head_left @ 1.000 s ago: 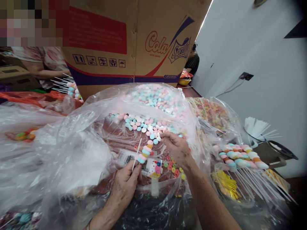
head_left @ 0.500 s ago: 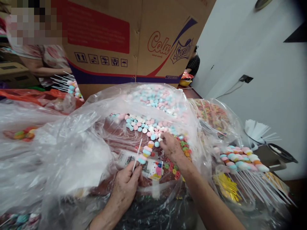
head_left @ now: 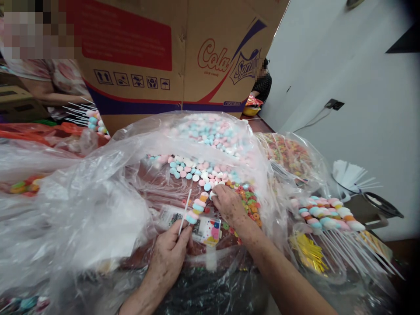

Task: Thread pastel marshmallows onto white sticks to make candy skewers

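Note:
My left hand (head_left: 172,245) is closed around a marshmallow skewer (head_left: 197,205), threaded with pink, white and blue marshmallows and orange gummy rings. A bare white stick (head_left: 185,211) juts up from the same grip, beside the candy. Just past the skewer's upper end, my right hand (head_left: 229,203) pinches a pale marshmallow (head_left: 211,196) at its fingertips, partly hidden. Loose pastel marshmallows (head_left: 187,169) spill from a clear plastic bag (head_left: 131,144) right behind. Colourful gummy rings (head_left: 251,203) lie under and beside my right forearm. A printed label packet (head_left: 210,231) lies below the skewer.
A tall cardboard box (head_left: 141,43) stands behind the bag. To the right lie finished marshmallow skewers (head_left: 328,213), yellow twist ties (head_left: 308,251), a bag of gummy rings (head_left: 285,151) and white sticks (head_left: 349,175) in a pitcher (head_left: 370,210). Another person (head_left: 49,83) is at the far left.
My right hand has moved left, closer to the skewer's top, with a pale marshmallow now at its fingertips. My left hand keeps its grip. The whole view has shifted slightly.

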`<state>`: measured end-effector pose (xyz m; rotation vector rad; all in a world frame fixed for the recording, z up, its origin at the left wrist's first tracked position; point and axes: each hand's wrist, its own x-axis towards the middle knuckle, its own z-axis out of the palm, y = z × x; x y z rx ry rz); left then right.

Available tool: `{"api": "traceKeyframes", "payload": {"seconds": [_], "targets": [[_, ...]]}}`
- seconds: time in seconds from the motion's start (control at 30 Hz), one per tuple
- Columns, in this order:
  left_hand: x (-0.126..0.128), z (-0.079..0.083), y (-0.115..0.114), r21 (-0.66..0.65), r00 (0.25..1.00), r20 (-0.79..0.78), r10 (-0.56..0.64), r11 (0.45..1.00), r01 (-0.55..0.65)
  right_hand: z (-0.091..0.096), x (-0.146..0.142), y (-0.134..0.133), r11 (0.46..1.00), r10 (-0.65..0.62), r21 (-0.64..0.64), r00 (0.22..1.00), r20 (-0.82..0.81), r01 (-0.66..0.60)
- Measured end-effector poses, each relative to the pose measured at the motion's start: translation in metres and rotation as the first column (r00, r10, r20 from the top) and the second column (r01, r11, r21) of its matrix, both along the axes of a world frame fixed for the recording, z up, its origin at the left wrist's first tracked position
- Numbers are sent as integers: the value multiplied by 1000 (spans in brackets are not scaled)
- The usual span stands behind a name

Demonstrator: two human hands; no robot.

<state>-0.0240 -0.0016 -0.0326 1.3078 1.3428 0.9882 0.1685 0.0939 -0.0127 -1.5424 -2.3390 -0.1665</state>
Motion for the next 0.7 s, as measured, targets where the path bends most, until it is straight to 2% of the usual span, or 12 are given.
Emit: {"api": "traceKeyframes", "payload": {"seconds": [0.1,0.2,0.37,0.47,0.53,0.57,0.6,0.63,0.7], "targets": [[0,-1,0,-3,1000,8,-10,1000,10,0,0,0,1000,-12,-3,1000,12,12],[0,-3,0,2,1000,15,-18,1000,18,-2,-2,-1,998,-15,-60,999,38,17],[1,-2,-1,5,1000,1,0,1000,0,-6,-5,-1,993,37,-109,999,12,-35],[1,-1,0,21,1000,-13,-1,1000,1,-9,-5,1,993,33,-106,996,-84,-42],[1,-1,0,51,999,-41,-2,999,4,-9,-4,3,992,-4,-124,967,-255,-29],[1,-1,0,68,998,-61,0,998,4,-8,-2,3,988,-40,-155,922,-385,-21],[1,-1,0,83,996,-86,2,997,5,-6,-1,4,979,-90,-201,841,-533,-22],[1,-1,1,91,994,-113,0,996,11,-3,1,3,966,-149,-256,719,-679,-41],[1,0,1,86,985,-169,-15,996,30,6,3,2,925,-266,-348,397,-878,-151]]}}
